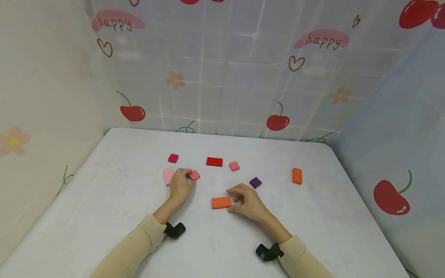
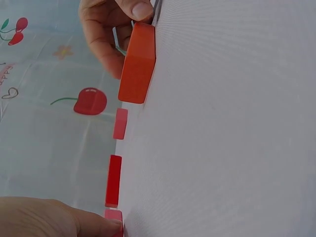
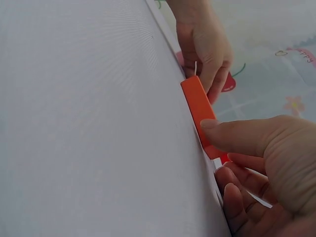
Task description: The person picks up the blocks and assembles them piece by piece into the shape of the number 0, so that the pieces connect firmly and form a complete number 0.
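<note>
My left hand pinches a small pink block between thumb and fingers, over the left middle of the table. Partly behind that hand lies a longer light pink block. My right hand is at the right end of a long orange block, which lies flat. Its fingers are loosely bent and spread away from the thumb. In the right wrist view the right thumb overlaps the near end of the orange block, while the other fingers stay apart from it.
Farther back on the white table lie a magenta block, a red block and another small pink block. A purple block sits just beyond the right hand. Another orange block lies to the right. Printed curtains surround the table.
</note>
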Action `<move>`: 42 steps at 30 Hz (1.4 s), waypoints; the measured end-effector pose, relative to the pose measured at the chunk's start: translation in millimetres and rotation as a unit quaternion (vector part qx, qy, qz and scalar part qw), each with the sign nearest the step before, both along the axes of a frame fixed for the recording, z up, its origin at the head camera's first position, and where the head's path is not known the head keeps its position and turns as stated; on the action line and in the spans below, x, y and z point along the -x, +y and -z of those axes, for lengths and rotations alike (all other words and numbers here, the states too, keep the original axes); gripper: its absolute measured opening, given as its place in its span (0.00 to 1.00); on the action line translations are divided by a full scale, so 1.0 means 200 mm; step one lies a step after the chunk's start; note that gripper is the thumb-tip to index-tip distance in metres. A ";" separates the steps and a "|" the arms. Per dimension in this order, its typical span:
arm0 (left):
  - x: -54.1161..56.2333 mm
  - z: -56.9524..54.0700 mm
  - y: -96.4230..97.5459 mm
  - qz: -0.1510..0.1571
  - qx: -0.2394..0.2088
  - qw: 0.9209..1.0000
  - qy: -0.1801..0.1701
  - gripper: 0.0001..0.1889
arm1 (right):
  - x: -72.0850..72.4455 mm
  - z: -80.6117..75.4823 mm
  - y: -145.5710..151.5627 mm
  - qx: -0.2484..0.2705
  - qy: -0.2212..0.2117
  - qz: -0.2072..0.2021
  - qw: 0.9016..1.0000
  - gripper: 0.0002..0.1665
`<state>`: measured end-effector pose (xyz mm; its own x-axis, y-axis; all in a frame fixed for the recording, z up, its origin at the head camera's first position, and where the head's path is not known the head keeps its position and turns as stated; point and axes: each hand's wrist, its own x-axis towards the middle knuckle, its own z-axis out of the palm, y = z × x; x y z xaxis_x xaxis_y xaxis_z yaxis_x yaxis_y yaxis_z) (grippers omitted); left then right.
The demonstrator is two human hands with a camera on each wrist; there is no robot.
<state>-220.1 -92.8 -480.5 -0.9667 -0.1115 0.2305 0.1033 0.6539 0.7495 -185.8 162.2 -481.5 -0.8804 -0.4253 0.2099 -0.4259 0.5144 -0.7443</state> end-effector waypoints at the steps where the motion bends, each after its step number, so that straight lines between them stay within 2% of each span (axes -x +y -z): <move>1: 0.00 0.00 0.00 0.000 0.002 1.000 0.000 0.17 | 0.00 0.00 0.00 0.000 0.001 -0.002 1.000 0.28; 8: -0.01 0.00 0.00 -0.004 0.004 1.000 -0.003 0.16 | 0.00 0.00 -0.02 -0.006 0.006 -0.010 1.000 0.21; 14: -0.01 0.00 -0.01 -0.007 0.001 1.000 -0.003 0.15 | -0.01 0.00 -0.03 -0.010 0.006 -0.008 1.000 0.20; 21: -0.02 -0.02 -0.01 0.023 -0.014 1.000 -0.014 0.15 | -0.01 0.00 -0.03 -0.017 0.006 -0.006 1.000 0.19; 29: -0.07 -0.11 0.01 0.059 -0.038 0.996 -0.061 0.17 | -0.04 -0.03 -0.02 -0.017 -0.003 -0.004 1.000 0.19; 36: -0.15 -0.13 -0.03 0.083 -0.059 0.990 -0.101 0.15 | -0.11 -0.06 0.00 -0.009 -0.031 0.003 0.999 0.18; 42: -0.24 -0.14 -0.06 0.099 -0.057 0.986 -0.122 0.15 | -0.19 -0.07 0.03 -0.002 -0.058 0.020 0.998 0.18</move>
<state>-172.5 -104.7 -452.0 -0.9972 0.0739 -0.0151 0.0281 0.5496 0.8349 -147.9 167.9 -467.6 -0.9147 -0.3905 0.1039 -0.3165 0.5326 -0.7850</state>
